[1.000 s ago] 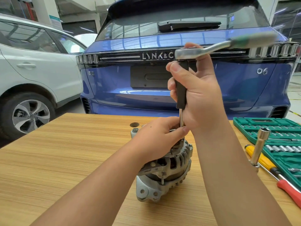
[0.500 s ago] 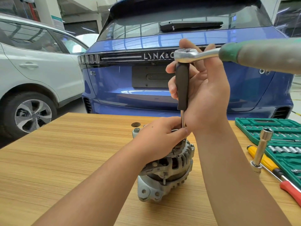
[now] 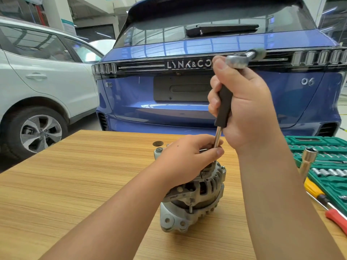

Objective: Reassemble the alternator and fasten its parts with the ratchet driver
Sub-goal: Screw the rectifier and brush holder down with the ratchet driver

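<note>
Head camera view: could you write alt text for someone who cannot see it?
A person's right hand grips an upright ratchet driver above an alternator on a wooden table, while the left hand steadies its shaft. Two cars are parked behind.

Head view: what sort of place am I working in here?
Most likely a car repair workshop or garage: a blue car and a white car are parked indoors just behind the wooden table, and a green socket set case lies open on it.

blue car [image 3: 216,102] tailgate: "LYNK&CO" | right side: "06"
</note>
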Demonstrator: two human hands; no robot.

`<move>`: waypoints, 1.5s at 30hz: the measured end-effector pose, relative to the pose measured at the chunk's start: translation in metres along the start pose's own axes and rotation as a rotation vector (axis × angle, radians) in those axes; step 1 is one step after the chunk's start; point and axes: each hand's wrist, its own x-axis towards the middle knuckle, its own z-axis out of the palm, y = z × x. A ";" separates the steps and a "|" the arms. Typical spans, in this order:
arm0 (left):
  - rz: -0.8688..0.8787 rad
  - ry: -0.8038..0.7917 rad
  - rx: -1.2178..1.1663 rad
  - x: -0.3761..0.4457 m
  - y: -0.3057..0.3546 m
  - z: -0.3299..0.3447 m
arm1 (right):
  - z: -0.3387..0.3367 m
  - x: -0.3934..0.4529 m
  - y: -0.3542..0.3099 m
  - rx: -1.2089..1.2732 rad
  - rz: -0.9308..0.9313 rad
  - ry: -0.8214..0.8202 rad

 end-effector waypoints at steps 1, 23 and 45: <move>-0.004 0.006 -0.002 0.000 0.000 0.000 | -0.001 0.000 0.001 0.037 0.009 -0.044; -0.003 0.018 0.030 0.000 0.000 0.000 | 0.010 -0.001 0.009 -0.010 -0.089 -0.055; -0.022 0.008 0.033 -0.002 0.003 0.000 | 0.010 -0.003 0.011 -0.141 -0.205 -0.098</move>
